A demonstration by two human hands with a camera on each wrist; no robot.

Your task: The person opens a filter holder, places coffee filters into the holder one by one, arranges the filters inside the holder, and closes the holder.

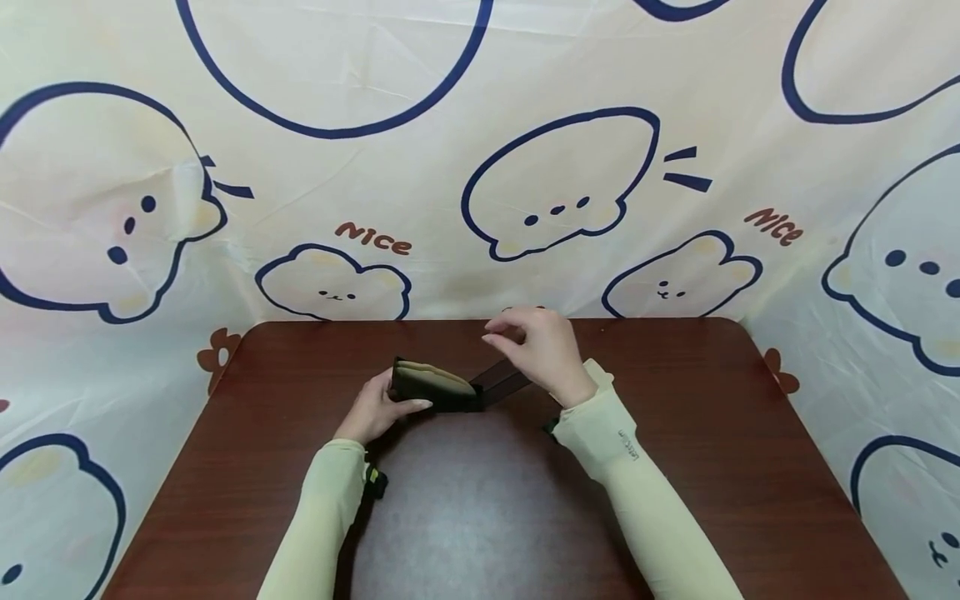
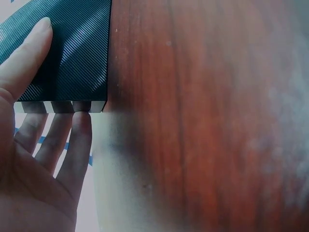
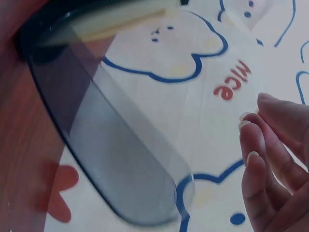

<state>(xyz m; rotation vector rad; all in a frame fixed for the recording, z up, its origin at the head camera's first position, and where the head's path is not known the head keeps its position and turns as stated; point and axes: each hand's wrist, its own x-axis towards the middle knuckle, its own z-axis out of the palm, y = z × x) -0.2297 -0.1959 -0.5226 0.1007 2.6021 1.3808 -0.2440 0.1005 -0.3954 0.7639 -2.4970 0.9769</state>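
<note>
A dark case (image 1: pixel 438 388) with a finely ribbed face (image 2: pixel 79 53) is held by my left hand (image 1: pixel 375 410), near the back of the table. The thumb (image 2: pixel 31 50) lies on the ribbed face while several fingertips support its pale end edge. Pale yellowish layers show inside the case. From its right end a smoky, see-through lid (image 3: pixel 116 140) stretches out to the right. My right hand (image 1: pixel 546 350) hovers above and beside that lid, apart from it, fingers loosely bent and thumb tip near the forefinger. Nothing shows between its fingertips in the right wrist view.
The brown wooden table (image 1: pixel 720 467) has a back edge close behind both hands. Behind it and along both sides hangs a pale cloth (image 1: pixel 450 283) printed with blue cartoon outlines. Both wrists wear dark bands partly covered by light sleeves (image 1: pixel 637 467).
</note>
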